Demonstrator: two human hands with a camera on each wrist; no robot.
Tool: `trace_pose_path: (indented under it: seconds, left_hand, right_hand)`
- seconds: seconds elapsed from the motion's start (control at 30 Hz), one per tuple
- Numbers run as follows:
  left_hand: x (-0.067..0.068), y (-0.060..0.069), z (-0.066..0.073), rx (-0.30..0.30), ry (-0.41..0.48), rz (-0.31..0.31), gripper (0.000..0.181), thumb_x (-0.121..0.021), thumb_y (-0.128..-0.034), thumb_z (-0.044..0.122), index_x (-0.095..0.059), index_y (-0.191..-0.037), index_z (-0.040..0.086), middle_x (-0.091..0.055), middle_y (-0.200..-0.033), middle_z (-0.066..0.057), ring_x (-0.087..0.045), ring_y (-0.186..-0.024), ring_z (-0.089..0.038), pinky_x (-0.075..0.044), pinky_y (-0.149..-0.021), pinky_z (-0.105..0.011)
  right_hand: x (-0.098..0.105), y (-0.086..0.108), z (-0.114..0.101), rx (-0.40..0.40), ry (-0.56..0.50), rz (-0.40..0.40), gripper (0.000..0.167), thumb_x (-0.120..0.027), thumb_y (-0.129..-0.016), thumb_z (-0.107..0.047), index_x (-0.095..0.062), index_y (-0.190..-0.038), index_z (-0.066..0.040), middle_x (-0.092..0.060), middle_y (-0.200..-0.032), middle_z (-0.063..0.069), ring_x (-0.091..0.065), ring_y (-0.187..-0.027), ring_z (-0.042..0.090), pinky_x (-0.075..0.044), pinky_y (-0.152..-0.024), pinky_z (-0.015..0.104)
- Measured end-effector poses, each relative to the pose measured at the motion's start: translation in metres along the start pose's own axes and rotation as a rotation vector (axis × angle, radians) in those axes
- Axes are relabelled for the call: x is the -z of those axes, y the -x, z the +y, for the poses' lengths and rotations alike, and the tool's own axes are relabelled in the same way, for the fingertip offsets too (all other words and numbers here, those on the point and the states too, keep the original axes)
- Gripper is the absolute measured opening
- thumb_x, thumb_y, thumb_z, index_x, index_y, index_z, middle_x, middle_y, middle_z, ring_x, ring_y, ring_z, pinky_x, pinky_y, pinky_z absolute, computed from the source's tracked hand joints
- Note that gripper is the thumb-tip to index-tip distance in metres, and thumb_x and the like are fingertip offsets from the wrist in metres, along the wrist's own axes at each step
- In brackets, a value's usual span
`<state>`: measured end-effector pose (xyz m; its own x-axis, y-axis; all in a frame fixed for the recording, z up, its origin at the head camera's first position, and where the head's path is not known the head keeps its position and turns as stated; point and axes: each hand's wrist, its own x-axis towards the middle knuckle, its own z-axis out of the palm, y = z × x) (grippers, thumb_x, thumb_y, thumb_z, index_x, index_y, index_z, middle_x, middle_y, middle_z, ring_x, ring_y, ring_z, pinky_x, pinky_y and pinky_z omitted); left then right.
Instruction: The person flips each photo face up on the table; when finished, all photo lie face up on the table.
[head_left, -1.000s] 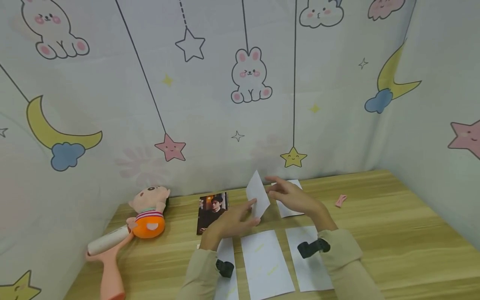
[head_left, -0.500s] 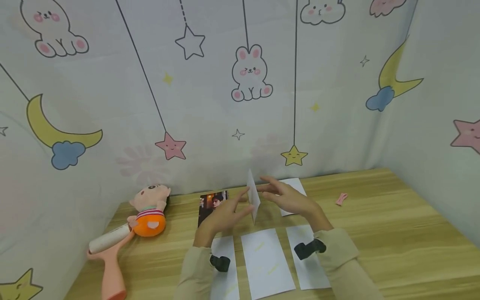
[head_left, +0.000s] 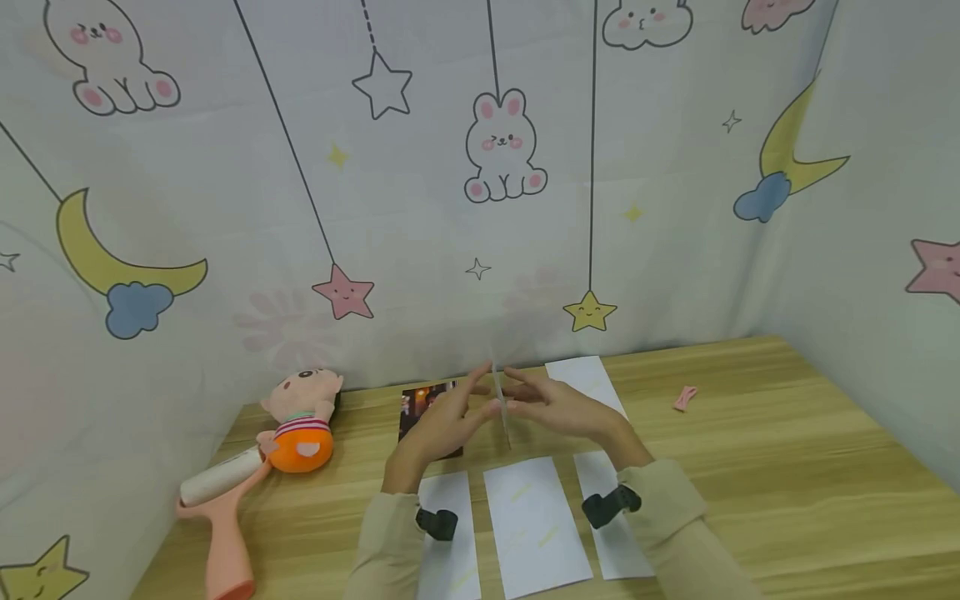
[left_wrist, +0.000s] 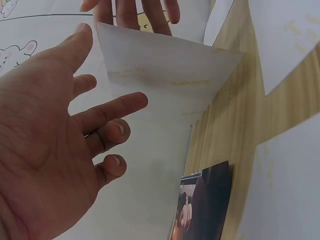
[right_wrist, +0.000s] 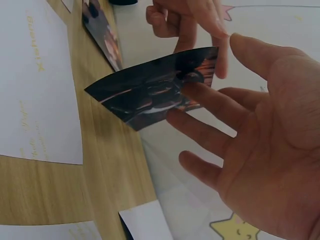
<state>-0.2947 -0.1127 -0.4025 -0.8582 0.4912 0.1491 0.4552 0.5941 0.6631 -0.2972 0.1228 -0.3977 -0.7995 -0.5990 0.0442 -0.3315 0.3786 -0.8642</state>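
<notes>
A photo card (head_left: 498,400) stands almost edge-on above the table between the two hands. In the left wrist view its white back with faint gold lettering (left_wrist: 170,75) faces my left hand (head_left: 442,421). The right wrist view has its dark printed face (right_wrist: 155,90) toward my right hand (head_left: 566,408). Extended fingers of the right hand touch the printed side, its thumb near a corner. The left hand's fingers are loosely spread by the white back; exact contact is hard to tell. Behind the left hand lies a face-up photo card (head_left: 416,408), partly hidden.
White cards lie at the front left (head_left: 450,542), front middle (head_left: 536,525) and front right (head_left: 611,533), with another white card (head_left: 581,379) at the back. A plush toy (head_left: 300,425) and a pink lint roller (head_left: 225,533) are left; a pink bow clip (head_left: 685,398) is right.
The photo card has turned from showing its white back at a slant to nearly edge-on. My right hand has moved left, closer to the left hand, which has shifted slightly left.
</notes>
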Motion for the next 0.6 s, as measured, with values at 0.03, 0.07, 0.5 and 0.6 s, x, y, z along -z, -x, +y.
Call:
trace_pose_path:
  seconds: [0.03,0.07,0.5,0.6]
  left_hand:
    - [0.001,0.001,0.000,-0.003,-0.007,0.009,0.069,-0.051,-0.1028,0.047,-0.023,-0.160,0.023,-0.054,-0.143,-0.016,-0.052,-0.128,-0.042,-0.043,-0.101,-0.062]
    - [0.001,0.001,-0.001,-0.002,-0.010,0.016,0.069,-0.051,-0.1028,0.047,-0.023,-0.160,0.023,-0.054,-0.144,-0.016,-0.053,-0.128,-0.042,-0.043,-0.100,-0.062]
    - [0.007,0.006,-0.007,0.035,-0.053,0.055,0.063,-0.057,-0.1018,0.041,-0.036,-0.156,0.016,-0.058,-0.139,-0.015,-0.054,-0.128,-0.037,-0.044,-0.101,-0.057]
    - [0.007,0.007,-0.008,0.056,-0.067,0.046,0.059,-0.057,-0.1017,0.041,-0.045,-0.150,0.009,-0.057,-0.140,-0.016,-0.056,-0.125,-0.037,-0.045,-0.101,-0.057]
  right_hand:
    - [-0.002,-0.001,0.001,-0.002,0.000,-0.014,0.069,-0.054,-0.104,-0.038,-0.023,-0.159,-0.011,-0.046,-0.152,0.013,-0.048,-0.136,0.030,-0.038,-0.110,0.053]
    - [-0.003,-0.002,0.003,-0.001,-0.002,-0.027,0.070,-0.054,-0.104,-0.038,-0.023,-0.159,-0.009,-0.045,-0.153,0.014,-0.048,-0.136,0.031,-0.038,-0.110,0.053]
    - [-0.014,-0.006,0.016,0.024,0.000,-0.155,0.059,-0.047,-0.107,-0.031,-0.032,-0.153,0.002,-0.037,-0.155,0.022,-0.038,-0.141,0.039,-0.033,-0.113,0.053]
    - [-0.014,-0.006,0.017,-0.009,0.002,-0.165,0.057,-0.049,-0.107,-0.029,-0.035,-0.151,0.005,-0.040,-0.152,0.024,-0.040,-0.140,0.038,-0.035,-0.112,0.052]
